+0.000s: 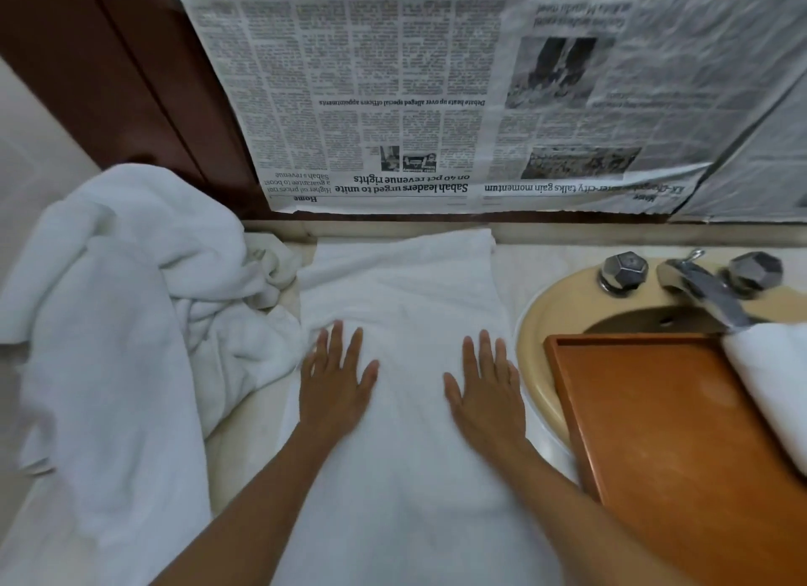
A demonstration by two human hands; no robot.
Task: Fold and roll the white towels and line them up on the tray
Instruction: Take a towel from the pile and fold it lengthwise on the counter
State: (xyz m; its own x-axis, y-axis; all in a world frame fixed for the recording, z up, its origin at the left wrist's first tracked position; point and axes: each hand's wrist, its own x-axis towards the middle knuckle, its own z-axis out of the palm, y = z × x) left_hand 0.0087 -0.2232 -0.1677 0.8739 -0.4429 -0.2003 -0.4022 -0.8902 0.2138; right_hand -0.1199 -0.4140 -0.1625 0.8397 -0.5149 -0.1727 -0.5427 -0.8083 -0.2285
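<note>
At the middle of the worktop [513, 273], the folded white towel [401, 288] runs lengthwise from near edge to back edge, with the left hand [336, 380] and right hand [487, 393] level on it, pressed flat with fingers spread, and the tray [655, 411] nearer the right.

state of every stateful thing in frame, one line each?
middle towel: spread flat on counter, unrolled, under both hands
left hand: flat, pressing it
right hand: flat, pressing it
towel pile: crumpled, unfolded, left
tray: across sink, mostly bare
tray towel: on tray's right side, partly cropped
newspaper: hung upside down
</note>
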